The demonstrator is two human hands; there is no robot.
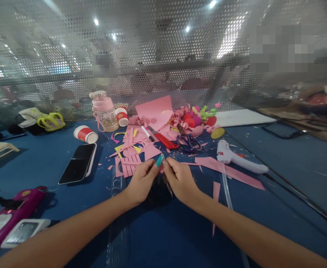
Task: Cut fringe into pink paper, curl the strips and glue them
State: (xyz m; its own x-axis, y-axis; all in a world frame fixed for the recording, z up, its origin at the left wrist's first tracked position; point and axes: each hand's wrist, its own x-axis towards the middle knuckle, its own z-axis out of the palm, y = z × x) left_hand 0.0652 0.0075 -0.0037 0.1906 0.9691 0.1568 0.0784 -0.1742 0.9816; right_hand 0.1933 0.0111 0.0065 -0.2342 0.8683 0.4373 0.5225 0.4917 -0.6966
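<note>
My left hand [141, 179] and my right hand [182, 181] meet fingertip to fingertip over the middle of the table, both closed in a pinch. Between the fingertips shows a small pink piece [161, 169], apparently paper, mostly hidden by the fingers. A bright teal nail [159, 160] marks my left thumb. Just beyond the hands lie pink paper scraps [130, 163], one with dark lines drawn across it. A red-handled cutter [166, 141], a white marker [147, 133] and dark blue scissors [190, 143] rest on the scraps.
A white glue gun [241, 160] with a cable lies at right, a clear glue stick [227, 190] extending from it. At left are a phone [79, 163], paper cups [85, 134], a bottle [104, 113] and a purple toy-like device [18, 208]. A perforated metal screen [152, 48] stands behind.
</note>
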